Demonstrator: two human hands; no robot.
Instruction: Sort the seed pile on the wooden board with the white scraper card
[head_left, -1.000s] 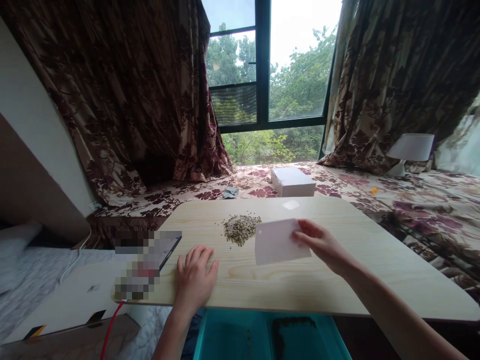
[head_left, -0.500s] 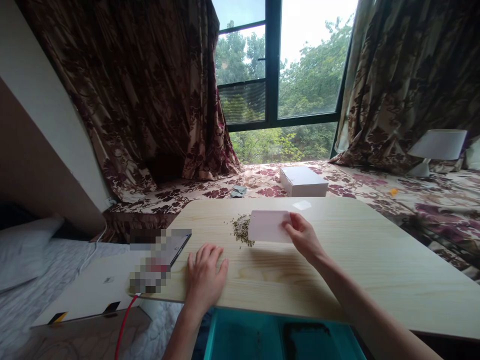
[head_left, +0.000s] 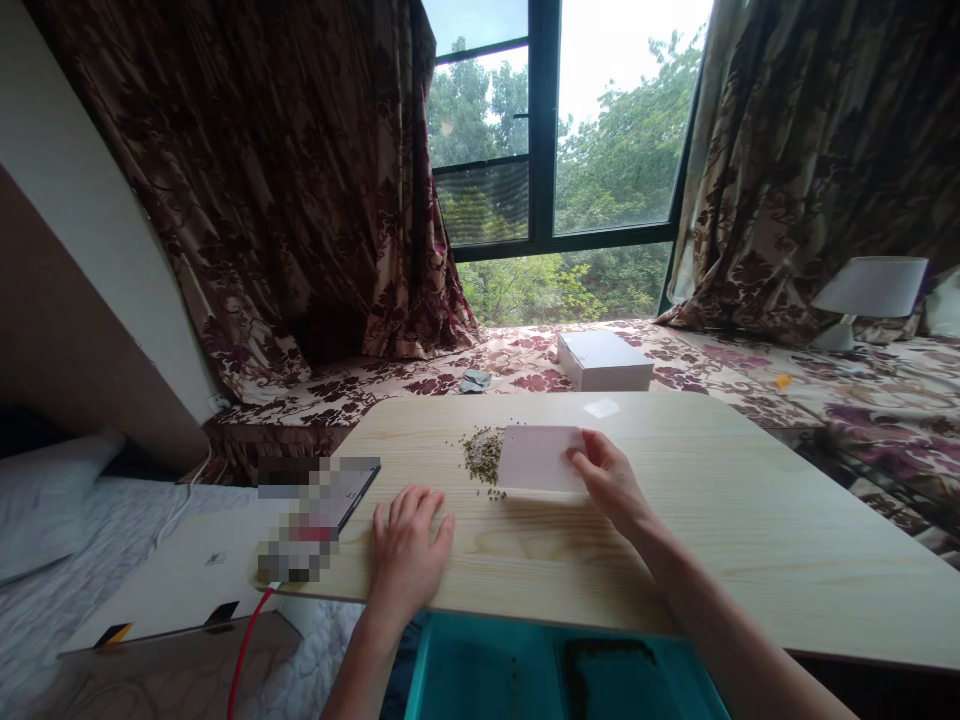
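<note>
My right hand (head_left: 609, 475) grips the right end of a thin, pale pinkish-white scraper sheet (head_left: 541, 459), thumb on its near face. The sheet's left edge is against a scattered heap of small greenish seeds or beans (head_left: 484, 455) mixed with white grains, too small to name surely. Several loose ones lie by the sheet's lower left corner. Palm down on the wooden table (head_left: 570, 560), my left hand (head_left: 410, 545) rests with fingers spread, holding nothing, to the lower left of the heap.
A partly blurred-out device (head_left: 358, 490) with a red cable (head_left: 244, 650) lies at the table's left edge. Under the near edge is a teal divided tray (head_left: 487, 665). A small white piece (head_left: 602, 408) lies at the table's far side; a white box (head_left: 606, 362) stands beyond it.
My right hand has lowered the sheet slightly toward the tabletop, bringing its lower edge nearer the wood. A few seeds now lie apart below the heap. My left hand stays in place.
</note>
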